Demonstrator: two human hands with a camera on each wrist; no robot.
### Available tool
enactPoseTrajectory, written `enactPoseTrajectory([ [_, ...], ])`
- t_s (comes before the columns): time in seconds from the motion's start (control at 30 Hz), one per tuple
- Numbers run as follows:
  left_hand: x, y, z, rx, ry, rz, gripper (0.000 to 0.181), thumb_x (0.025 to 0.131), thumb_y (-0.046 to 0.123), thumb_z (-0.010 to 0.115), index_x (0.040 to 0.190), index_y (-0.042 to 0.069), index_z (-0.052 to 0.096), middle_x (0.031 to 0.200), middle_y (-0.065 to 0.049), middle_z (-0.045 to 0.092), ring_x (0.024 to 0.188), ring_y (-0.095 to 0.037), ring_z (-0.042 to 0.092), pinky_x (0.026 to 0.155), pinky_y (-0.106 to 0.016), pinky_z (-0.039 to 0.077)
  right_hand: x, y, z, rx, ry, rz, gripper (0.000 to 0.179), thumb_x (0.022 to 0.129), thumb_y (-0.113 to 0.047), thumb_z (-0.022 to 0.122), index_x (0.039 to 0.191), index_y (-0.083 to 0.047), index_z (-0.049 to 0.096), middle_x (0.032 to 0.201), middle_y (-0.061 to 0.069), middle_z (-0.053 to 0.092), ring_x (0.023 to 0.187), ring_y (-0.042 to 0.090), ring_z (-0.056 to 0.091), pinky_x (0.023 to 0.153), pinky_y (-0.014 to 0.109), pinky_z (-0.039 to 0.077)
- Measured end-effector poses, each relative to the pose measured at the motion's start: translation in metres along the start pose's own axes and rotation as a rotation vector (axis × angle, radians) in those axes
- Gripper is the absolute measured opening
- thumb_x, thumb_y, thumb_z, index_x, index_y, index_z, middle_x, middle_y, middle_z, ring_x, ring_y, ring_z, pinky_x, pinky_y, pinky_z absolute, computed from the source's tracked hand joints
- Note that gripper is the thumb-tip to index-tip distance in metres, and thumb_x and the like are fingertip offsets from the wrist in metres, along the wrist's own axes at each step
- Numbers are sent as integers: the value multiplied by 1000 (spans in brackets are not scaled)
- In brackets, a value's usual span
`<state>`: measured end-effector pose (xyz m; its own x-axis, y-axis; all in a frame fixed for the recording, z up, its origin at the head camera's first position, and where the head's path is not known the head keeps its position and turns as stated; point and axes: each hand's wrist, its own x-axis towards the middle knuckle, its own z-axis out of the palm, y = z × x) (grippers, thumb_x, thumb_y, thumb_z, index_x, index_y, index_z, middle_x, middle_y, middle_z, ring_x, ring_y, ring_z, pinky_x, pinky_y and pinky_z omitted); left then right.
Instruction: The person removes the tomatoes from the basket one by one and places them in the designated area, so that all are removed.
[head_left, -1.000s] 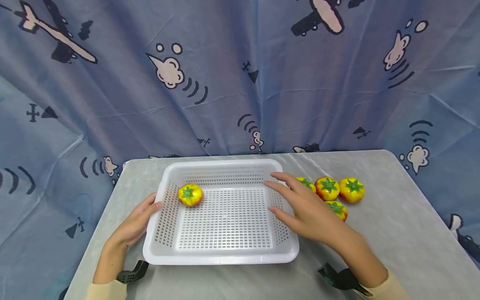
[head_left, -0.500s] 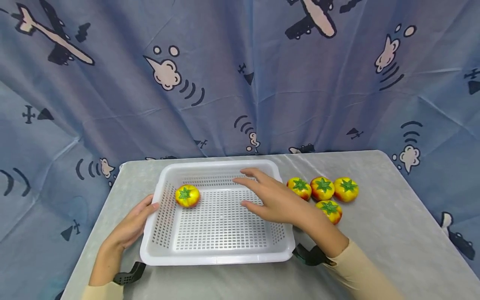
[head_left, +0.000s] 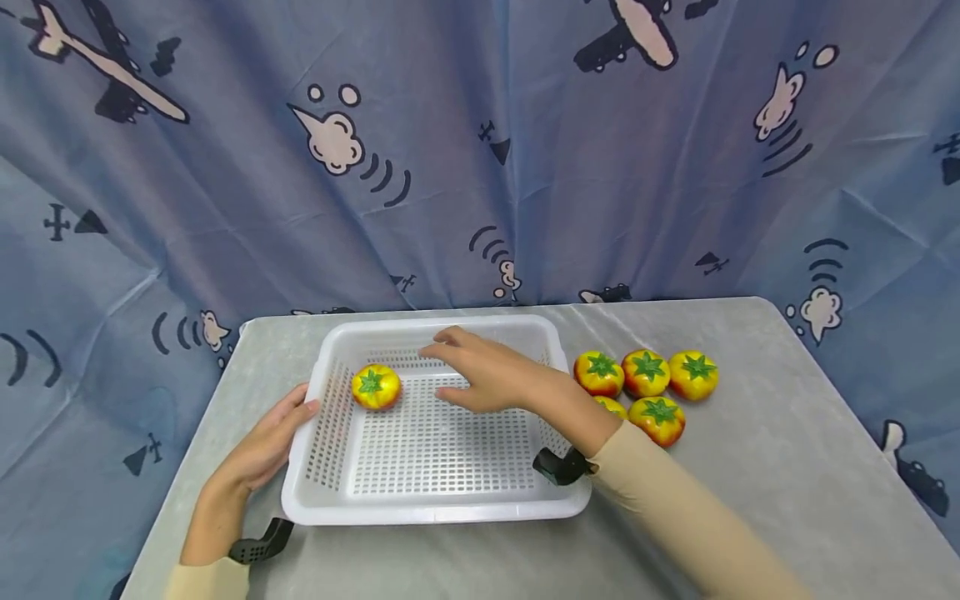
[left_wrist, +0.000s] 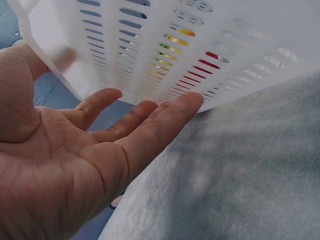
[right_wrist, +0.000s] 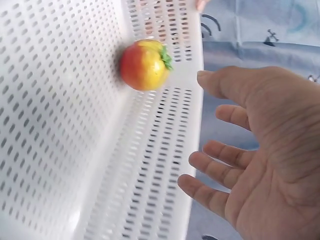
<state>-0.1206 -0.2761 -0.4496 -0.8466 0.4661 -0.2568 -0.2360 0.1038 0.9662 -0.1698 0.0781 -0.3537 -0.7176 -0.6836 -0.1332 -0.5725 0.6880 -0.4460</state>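
Observation:
A white perforated plastic basket (head_left: pixel 442 512) stands on the table. Inside it, near the left wall, sits one yellow-and-red fruit (head_left: pixel 377 387) with a green star-shaped leaf top, like a tomato. My left hand (head_left: pixel 273 440) holds the basket's left side, thumb over the rim; in the left wrist view its fingers (left_wrist: pixel 150 137) lie along the outside of the slotted wall. Over the basket hovers my right hand (head_left: pixel 487 371), fingers spread and holding nothing, to the right of the fruit. In the right wrist view, its palm (right_wrist: pixel 280 185) faces the camera, beside the basket wall.
Several more such fruits (head_left: pixel 647 372) lie grouped on the table just right of the basket, partly behind the right forearm. The table (head_left: pixel 780 467) has a grey cover. Behind it hangs a blue curtain (head_left: pixel 435 183) with airplane prints.
My right hand has moved left, from the basket's right rim to over its middle, closer to the fruit inside. The left hand has stayed on the basket's left side.

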Motion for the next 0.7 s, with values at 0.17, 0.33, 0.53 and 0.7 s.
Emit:
enactPoseTrajectory([
  [0.17, 2, 1, 1, -10, 3, -7, 61, 111, 33, 34, 161, 12, 5, 150, -37, 32, 118, -28, 64, 91, -54, 58, 21, -1, 8, 14, -58, -5, 60, 97, -35, 66, 151, -22, 45, 154, 10, 44, 133, 25, 54, 112, 41, 49],
  [0.33, 1, 0, 3, 7, 34, -14, 62, 110, 33, 36, 161, 12, 8, 152, -38, 30, 122, -32, 62, 94, -54, 58, 37, -3, 23, 33, -91, 8, 62, 97, -33, 67, 153, -22, 43, 154, 9, 44, 135, 25, 54, 114, 42, 48],
  [0.53, 2, 2, 3, 12, 42, -14, 61, 110, 33, 36, 161, 12, 8, 152, -38, 31, 120, -30, 63, 93, -53, 58, 52, -5, 33, 22, -80, -29, 62, 97, -31, 67, 153, -19, 43, 158, 13, 39, 138, 28, 51, 115, 42, 47],
  [0.7, 0, 1, 4, -6, 36, -11, 61, 111, 32, 35, 161, 11, 7, 152, -39, 30, 119, -28, 64, 93, -54, 58, 64, -11, 42, -12, -55, -86, 61, 96, -27, 67, 152, -18, 44, 161, 10, 38, 144, 27, 46, 119, 41, 43],
])
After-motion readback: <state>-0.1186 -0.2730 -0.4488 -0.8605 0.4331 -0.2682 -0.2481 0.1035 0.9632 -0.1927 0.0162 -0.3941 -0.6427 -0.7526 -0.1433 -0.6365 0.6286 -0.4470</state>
